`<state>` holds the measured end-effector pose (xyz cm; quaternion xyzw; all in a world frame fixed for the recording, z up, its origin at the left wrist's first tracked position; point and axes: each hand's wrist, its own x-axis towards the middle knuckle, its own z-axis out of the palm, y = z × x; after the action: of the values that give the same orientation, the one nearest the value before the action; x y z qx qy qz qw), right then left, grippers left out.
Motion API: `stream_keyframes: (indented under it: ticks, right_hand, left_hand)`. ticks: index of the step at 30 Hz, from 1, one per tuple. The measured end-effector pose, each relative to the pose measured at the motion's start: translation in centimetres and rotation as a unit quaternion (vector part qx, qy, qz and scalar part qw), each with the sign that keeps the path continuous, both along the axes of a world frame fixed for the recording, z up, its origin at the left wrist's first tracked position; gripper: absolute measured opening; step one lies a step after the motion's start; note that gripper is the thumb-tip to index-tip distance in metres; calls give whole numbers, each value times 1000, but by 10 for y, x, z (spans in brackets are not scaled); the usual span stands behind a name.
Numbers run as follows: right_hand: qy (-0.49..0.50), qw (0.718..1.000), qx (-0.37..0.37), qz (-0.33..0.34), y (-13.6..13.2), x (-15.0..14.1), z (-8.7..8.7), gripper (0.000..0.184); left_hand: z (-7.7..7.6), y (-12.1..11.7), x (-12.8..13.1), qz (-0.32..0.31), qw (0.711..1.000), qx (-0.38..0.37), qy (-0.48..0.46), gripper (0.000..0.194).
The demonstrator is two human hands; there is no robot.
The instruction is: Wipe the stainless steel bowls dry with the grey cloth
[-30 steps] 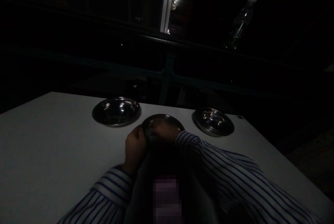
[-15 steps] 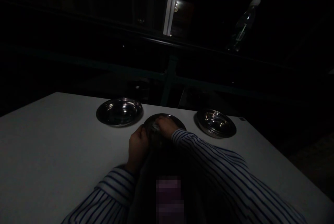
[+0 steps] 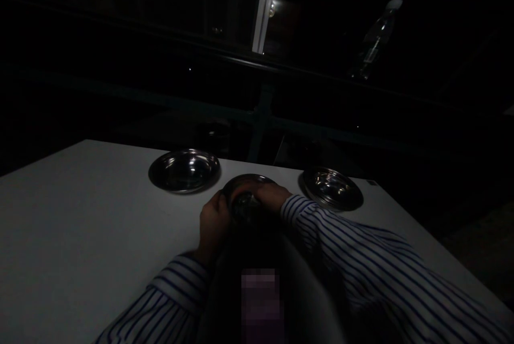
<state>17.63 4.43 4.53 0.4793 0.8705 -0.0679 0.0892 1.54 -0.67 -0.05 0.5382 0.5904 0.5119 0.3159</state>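
A shiny metal bowl (image 3: 263, 177) stands at the near middle of the white table, its lower part lost in shadow. My left hand (image 3: 214, 222) is closed on its left rim, thumb up. Inside the bowl is my right hand (image 3: 265, 194), its fingers curved along the inner wall and slightly blurred. Whatever lies under those fingers is too dark to name. Behind to the left sits a wide metal bowl (image 3: 184, 172). Another metal bowl (image 3: 333, 189), which looks stacked, rests to the right of my right hand.
The white table (image 3: 100, 226) has its far edge just behind the bowls. Beyond it, a clear bottle with a white cap (image 3: 377, 36) stands on a dark ledge at the upper right. A pale upright post (image 3: 264, 9) rises at the back. Everything farther off is very dark.
My right hand has swept around inside the middle bowl, last toward the right. Something pale showed at its fingertips half a second ago. My left hand keeps its hold on the rim.
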Motion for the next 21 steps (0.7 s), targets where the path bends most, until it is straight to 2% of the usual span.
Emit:
stream_keyframes:
  ticks: [3, 6, 9, 12, 15, 18, 21]
  right_hand:
    - [42, 998, 29, -23, 3, -27, -3, 30]
    - [74, 997, -5, 11, -9, -45, -5, 28]
    - [78, 992, -78, 67, -25, -39, 0, 20]
    - [72, 990, -102, 68, -31, -18, 10, 19]
    - [82, 996, -38, 8, -28, -5, 16, 19]
    - [95, 992, 51, -65, -22, -7, 14, 28]
    - [83, 990, 68, -95, -23, -10, 7, 33]
  left_hand:
    - [0, 1, -1, -6, 1000, -3, 0, 37]
    - [-1, 1, -1, 20, 1000, -15, 7, 35]
    - [0, 1, -1, 25, 1000, -11, 10, 35]
    - [1, 1, -1, 18, 1000, -6, 6, 35]
    - [1, 0, -1, 22, 1000, -10, 13, 35]
    - [0, -1, 0, 15, 1000, -4, 4, 35]
    - [-1, -2, 0, 11, 1000, -6, -21, 35]
